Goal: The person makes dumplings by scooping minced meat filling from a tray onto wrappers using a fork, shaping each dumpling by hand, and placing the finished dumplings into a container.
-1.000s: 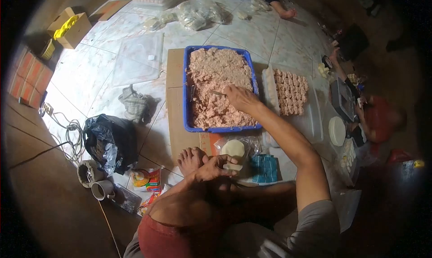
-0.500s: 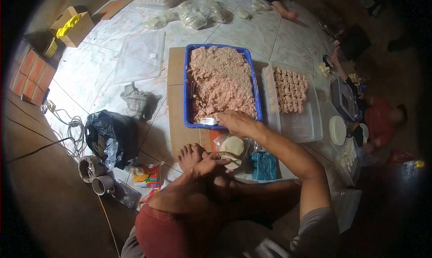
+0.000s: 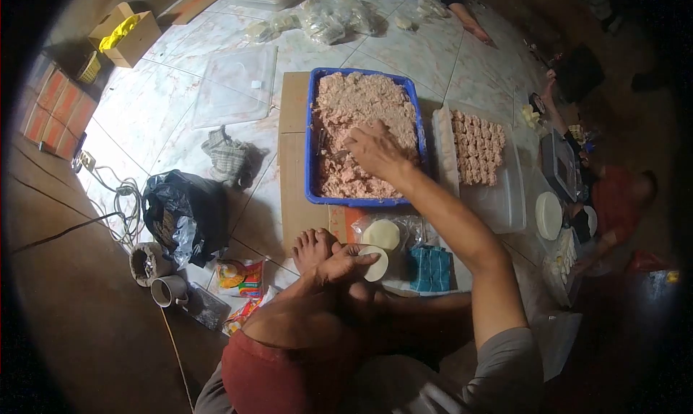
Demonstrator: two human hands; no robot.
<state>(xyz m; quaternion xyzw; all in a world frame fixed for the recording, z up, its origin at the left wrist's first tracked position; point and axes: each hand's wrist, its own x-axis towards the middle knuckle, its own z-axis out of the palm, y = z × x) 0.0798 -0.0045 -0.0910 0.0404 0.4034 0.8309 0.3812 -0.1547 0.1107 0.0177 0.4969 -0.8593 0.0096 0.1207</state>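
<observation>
A blue tub (image 3: 310, 176) full of pale pink minced filling (image 3: 364, 96) stands on a cardboard sheet. Over the filling is my right hand (image 3: 375, 150), its fingers bent round the handle of a fork, whose head is low in the mince. My left hand (image 3: 343, 264), near my bare foot, pinches a thin round wrapper (image 3: 375, 264). Just beyond it a stack of round wrappers (image 3: 381, 235) lies on clear plastic. Right of the tub, a clear container (image 3: 498, 205) holds rows of filled pieces (image 3: 476, 147).
A teal bundle (image 3: 430, 268) lies beside the wrappers. To the left are a black plastic bag (image 3: 186, 215), a grey cloth (image 3: 227, 156), a mug (image 3: 170, 291) and food packets (image 3: 240, 278). A person in red (image 3: 617, 205) is at the right.
My right hand went to the tub's near edge with the fork, then back up over the filling. The wrapper in my left hand now lies flatter, its round face showing.
</observation>
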